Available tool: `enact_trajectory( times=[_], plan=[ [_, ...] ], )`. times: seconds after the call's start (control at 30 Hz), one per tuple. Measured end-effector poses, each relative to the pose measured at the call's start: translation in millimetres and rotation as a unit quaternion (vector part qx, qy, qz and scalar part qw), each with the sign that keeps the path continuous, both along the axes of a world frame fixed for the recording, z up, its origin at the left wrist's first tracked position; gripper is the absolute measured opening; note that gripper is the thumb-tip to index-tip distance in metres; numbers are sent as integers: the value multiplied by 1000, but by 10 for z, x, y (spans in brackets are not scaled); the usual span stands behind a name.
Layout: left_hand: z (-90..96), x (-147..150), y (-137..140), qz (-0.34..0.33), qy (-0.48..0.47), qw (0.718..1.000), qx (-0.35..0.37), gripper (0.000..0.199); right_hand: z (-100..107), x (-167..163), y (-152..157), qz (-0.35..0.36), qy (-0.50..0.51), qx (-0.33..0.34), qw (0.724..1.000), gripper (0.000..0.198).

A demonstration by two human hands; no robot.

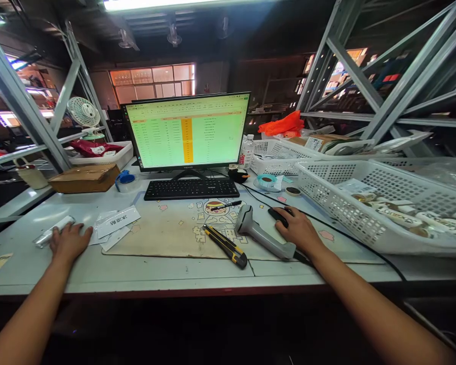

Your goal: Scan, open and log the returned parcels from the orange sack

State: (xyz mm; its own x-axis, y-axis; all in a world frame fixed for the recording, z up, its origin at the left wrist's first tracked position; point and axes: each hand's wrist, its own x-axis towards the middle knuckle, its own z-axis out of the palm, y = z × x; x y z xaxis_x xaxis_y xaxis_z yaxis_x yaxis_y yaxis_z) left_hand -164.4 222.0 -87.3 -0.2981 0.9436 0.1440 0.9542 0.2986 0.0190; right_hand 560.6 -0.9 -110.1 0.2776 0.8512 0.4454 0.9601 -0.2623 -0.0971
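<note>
My left hand (69,243) lies on the desk at the left, fingers spread, with its fingertips against a clear-wrapped roll (53,232). Just right of it are white paper slips (117,223) with printed characters. My right hand (300,230) rests over a black computer mouse (279,217), fingers curved round it. Beside that hand a grey barcode scanner (264,235) lies on the desk mat (152,233). A yellow and black utility knife (226,246) and a black marker pen (227,205) lie nearer the middle.
A monitor (159,137) showing a spreadsheet stands behind a black keyboard (192,188). White baskets (338,213) with packed goods line the right side. A cardboard box (85,178) and blue tape (125,180) sit at the back left. A cable (349,235) crosses the right side.
</note>
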Motion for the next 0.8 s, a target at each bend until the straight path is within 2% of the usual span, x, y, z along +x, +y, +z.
enact_trajectory(
  times=[0.27,0.57,0.7,0.8],
  plan=[
    [-64,-29,19,4,-19,1000,8,79,-61,38,14,3,-10,19,1000,53],
    [24,23,2,19,-35,999,-19,78,-15,10,-2,6,-12,5,1000,53],
    [-14,1,28,28,-43,999,-4,74,6,-10,-9,0,-8,1,1000,52],
    [-67,-52,62,2,-54,998,18,75,11,-13,-4,7,-18,4,1000,52]
  ],
)
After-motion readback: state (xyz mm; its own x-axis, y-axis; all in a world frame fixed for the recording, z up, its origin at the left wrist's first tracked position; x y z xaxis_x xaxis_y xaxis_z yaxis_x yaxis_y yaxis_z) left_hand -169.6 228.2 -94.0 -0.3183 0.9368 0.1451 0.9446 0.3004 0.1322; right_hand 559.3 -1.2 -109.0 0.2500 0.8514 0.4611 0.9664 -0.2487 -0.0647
